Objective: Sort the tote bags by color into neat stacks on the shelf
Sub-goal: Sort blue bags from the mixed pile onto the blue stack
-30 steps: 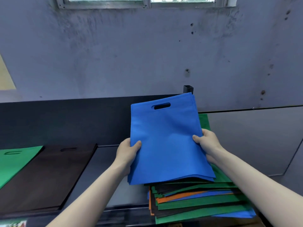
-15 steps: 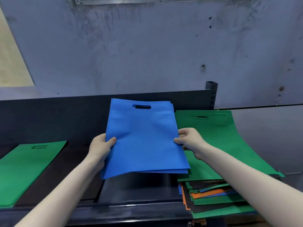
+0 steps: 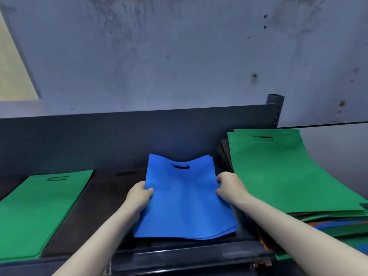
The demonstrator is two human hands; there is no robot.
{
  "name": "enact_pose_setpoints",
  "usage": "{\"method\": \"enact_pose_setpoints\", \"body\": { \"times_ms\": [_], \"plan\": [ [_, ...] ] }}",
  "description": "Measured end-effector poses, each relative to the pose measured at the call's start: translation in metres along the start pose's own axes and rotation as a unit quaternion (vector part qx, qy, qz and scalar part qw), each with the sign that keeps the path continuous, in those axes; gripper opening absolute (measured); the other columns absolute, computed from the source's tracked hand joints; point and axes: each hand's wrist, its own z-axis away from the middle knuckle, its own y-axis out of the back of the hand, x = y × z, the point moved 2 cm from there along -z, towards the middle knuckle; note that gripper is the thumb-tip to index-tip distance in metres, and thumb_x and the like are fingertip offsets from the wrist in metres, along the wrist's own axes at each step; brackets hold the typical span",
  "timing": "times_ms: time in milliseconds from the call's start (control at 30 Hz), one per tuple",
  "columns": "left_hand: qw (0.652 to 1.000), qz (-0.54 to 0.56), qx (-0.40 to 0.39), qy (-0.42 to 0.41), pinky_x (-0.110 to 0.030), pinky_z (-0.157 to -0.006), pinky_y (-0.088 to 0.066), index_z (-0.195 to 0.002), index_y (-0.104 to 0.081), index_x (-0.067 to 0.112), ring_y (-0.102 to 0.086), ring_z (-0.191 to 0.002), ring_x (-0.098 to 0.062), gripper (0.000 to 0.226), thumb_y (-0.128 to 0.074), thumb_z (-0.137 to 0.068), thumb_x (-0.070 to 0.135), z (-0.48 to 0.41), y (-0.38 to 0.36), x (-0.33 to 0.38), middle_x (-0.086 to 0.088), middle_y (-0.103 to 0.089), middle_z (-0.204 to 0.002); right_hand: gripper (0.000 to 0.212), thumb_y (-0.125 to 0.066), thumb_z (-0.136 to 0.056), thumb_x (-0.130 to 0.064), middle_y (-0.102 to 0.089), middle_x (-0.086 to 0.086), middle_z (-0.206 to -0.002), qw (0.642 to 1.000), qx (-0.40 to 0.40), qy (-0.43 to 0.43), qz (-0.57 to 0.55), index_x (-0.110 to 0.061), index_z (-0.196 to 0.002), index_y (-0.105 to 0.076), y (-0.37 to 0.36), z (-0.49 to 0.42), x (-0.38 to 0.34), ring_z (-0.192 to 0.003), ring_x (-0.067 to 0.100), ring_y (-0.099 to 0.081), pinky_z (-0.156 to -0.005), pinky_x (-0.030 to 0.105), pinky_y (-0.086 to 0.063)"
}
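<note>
Both hands grip the blue bags [image 3: 185, 204] by their side edges — the left hand [image 3: 139, 196] closed on the left edge, the right hand [image 3: 229, 188] closed on the right. The bags lie mid-shelf [image 3: 179, 253], handle slot toward the back. Left of them lie a black bag [image 3: 95, 206] and a green bag [image 3: 39, 212]; at the right end sits a mixed pile [image 3: 288, 176], green on top.
</note>
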Motion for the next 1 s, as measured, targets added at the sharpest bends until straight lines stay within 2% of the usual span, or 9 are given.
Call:
{"method": "enact_pose_setpoints", "body": {
  "times_ms": [133, 233, 400, 467, 567, 700, 800, 900, 1000],
  "plan": [
    [0.999, -0.024, -0.031, 0.009, -0.029, -0.067, -0.046, -0.1, -0.06, 0.002, -0.063, -0.086, -0.027, 0.018, -0.044, -0.091, 0.005, -0.004, -0.012, -0.006, -0.014, -0.067, -0.101, 0.03, -0.044, -0.073, 0.007, -0.033, 0.003, -0.059, 0.998, 0.014, -0.014, 0.059, -0.013, -0.059, -0.026, -0.004, 0.009, 0.001, -0.059, 0.024, -0.036, -0.047, 0.032, -0.018],
    [0.999, -0.032, -0.041, 0.012, -0.029, -0.067, -0.045, -0.103, -0.057, 0.0, -0.062, -0.089, -0.029, 0.021, -0.042, -0.089, 0.005, -0.007, -0.018, -0.01, -0.015, -0.064, -0.103, 0.03, -0.042, -0.077, 0.008, -0.035, 0.003, -0.062, 0.992, 0.005, -0.012, 0.123, -0.011, -0.061, -0.027, -0.004, 0.017, -0.003, -0.061, 0.027, -0.039, -0.045, 0.033, -0.021],
    [0.998, -0.021, -0.062, 0.013, -0.03, -0.068, -0.045, -0.085, -0.052, 0.007, -0.058, -0.082, -0.026, 0.013, -0.039, -0.086, 0.004, -0.006, -0.023, -0.014, -0.012, -0.062, -0.096, 0.023, -0.042, -0.079, 0.011, -0.04, 0.004, -0.066, 0.982, 0.014, -0.028, 0.185, -0.009, -0.07, -0.038, -0.01, 0.025, -0.007, -0.072, 0.031, -0.046, -0.056, 0.034, -0.032],
    [0.997, -0.017, -0.07, 0.008, -0.029, -0.067, -0.044, -0.083, -0.05, 0.009, -0.055, -0.08, -0.024, 0.013, -0.039, -0.085, 0.003, -0.005, -0.025, -0.014, -0.012, -0.061, -0.095, 0.022, -0.045, -0.079, 0.012, -0.058, 0.009, -0.087, 0.98, 0.024, -0.024, 0.198, -0.004, -0.095, -0.05, -0.014, 0.026, -0.011, -0.087, 0.033, -0.058, -0.06, 0.033, -0.035],
    [0.995, -0.016, -0.096, 0.009, -0.029, -0.065, -0.042, -0.078, -0.047, 0.012, -0.052, -0.079, -0.021, 0.014, -0.039, -0.086, 0.003, -0.003, -0.03, -0.013, -0.006, -0.056, -0.085, 0.039, -0.047, -0.079, 0.013, -0.057, 0.012, -0.115, 0.977, 0.037, 0.004, 0.21, -0.004, -0.113, -0.048, -0.021, 0.025, -0.015, -0.106, 0.028, -0.056, -0.067, 0.032, -0.04],
    [0.993, -0.045, -0.112, 0.001, -0.034, -0.074, -0.05, -0.085, -0.051, 0.012, -0.061, -0.089, -0.027, 0.014, -0.039, -0.086, 0.004, -0.003, -0.039, -0.013, -0.01, -0.062, -0.101, 0.023, -0.044, -0.078, 0.013, -0.058, 0.011, -0.108, 0.979, 0.003, 0.017, 0.205, -0.009, -0.085, -0.043, -0.029, 0.024, -0.017, -0.1, 0.03, -0.056, -0.063, 0.034, -0.035],
    [0.988, -0.069, -0.136, -0.01, -0.032, -0.076, -0.049, -0.081, -0.049, 0.014, -0.059, -0.091, -0.025, 0.015, -0.041, -0.086, 0.003, -0.003, -0.045, -0.009, -0.006, -0.06, -0.097, 0.034, -0.042, -0.079, 0.009, -0.059, 0.01, -0.103, 0.978, -0.018, 0.022, 0.208, -0.015, -0.064, -0.024, -0.036, 0.022, -0.011, -0.098, 0.031, -0.057, -0.064, 0.033, -0.035],
    [0.98, -0.13, -0.147, -0.04, -0.03, -0.07, -0.046, -0.083, -0.05, 0.013, -0.057, -0.085, -0.022, 0.007, -0.05, -0.083, 0.007, -0.004, -0.043, -0.004, -0.006, -0.06, -0.096, 0.033, -0.042, -0.079, 0.008, -0.05, 0.006, -0.087, 0.979, -0.028, 0.017, 0.2, -0.015, -0.062, -0.024, -0.037, 0.022, -0.008, -0.092, 0.03, -0.055, -0.063, 0.033, -0.036],
    [0.945, -0.291, -0.078, -0.128, -0.03, -0.067, -0.041, -0.099, -0.047, 0.012, -0.058, -0.093, -0.026, 0.018, -0.056, -0.084, 0.017, -0.005, -0.031, 0.008, -0.007, -0.057, -0.104, 0.02, -0.044, -0.078, 0.005, -0.051, 0.005, -0.084, 0.982, -0.022, 0.026, 0.187, -0.011, -0.069, -0.037, -0.031, 0.023, -0.009, -0.085, 0.029, -0.053, -0.065, 0.036, -0.044]
  ]
}}
